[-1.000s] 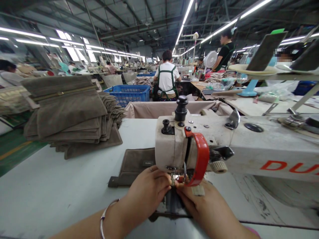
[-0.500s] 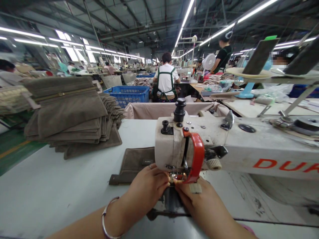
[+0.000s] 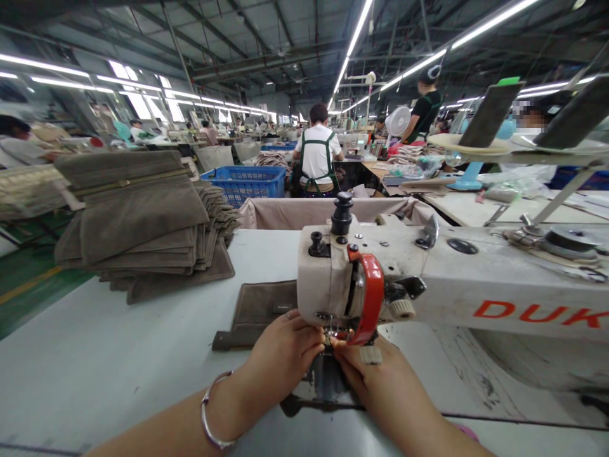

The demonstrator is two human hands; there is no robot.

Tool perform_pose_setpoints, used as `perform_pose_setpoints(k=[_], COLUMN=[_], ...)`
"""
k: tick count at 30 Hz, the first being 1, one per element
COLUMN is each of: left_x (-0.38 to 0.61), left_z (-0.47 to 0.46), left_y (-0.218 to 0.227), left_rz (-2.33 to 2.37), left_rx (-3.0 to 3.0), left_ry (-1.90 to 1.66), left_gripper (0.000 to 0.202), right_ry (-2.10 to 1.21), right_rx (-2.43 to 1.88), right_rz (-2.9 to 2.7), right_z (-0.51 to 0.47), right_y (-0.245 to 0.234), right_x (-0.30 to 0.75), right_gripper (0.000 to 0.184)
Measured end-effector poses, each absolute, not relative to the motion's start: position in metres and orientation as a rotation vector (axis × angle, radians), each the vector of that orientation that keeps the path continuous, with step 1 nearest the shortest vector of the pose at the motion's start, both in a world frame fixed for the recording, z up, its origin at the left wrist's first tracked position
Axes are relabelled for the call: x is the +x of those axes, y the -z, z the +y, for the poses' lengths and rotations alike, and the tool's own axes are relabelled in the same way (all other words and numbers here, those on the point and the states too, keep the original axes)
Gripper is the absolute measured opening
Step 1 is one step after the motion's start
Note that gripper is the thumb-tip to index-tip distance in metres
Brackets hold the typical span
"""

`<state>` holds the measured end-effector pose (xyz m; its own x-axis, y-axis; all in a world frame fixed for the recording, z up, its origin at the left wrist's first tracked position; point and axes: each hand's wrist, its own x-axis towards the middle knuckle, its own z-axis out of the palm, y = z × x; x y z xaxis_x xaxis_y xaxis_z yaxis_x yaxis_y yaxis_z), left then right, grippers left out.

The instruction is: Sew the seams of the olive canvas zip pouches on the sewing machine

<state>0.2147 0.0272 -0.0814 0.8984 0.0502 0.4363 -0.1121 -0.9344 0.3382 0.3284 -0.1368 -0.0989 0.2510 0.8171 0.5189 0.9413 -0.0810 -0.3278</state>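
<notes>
A white sewing machine (image 3: 428, 273) with a red guard (image 3: 372, 298) stands in front of me. Under its head lies a dark brown fabric panel (image 3: 259, 304) with a small label, flat on the pale table. Close to the needle, my left hand (image 3: 285, 349) pinches the panel's near edge, its fingertips just left of the presser foot. From the other side my right hand (image 3: 385, 371) is closed at the same edge, thumb and finger almost meeting the left ones. What lies between the fingertips is largely hidden. A silver bangle circles my left wrist.
Left on the table is a tall stack of brown fabric pieces (image 3: 137, 216). Behind it are a blue crate (image 3: 247, 181) and a pink cloth-lined bin (image 3: 285, 212). Thread cones (image 3: 490, 114) stand at right. A person in a white shirt (image 3: 318, 152) sits ahead, facing away.
The view has shifted very slightly. Both hands stay at the needle with the same grip, and the panel shows no clear movement.
</notes>
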Motion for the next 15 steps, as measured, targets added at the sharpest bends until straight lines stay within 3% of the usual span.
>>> perform_pose_setpoints(k=[15], left_x=[0.212], left_z=[0.0281], left_y=[0.0848], left_rz=[-0.104], left_rx=[2.721], left_ry=[-0.581], left_gripper=[0.011], right_ry=[0.334], right_rx=[-1.953], right_rz=[-1.584], right_z=[-0.1386], right_y=[0.1049], right_x=[0.3275], right_gripper=[0.021])
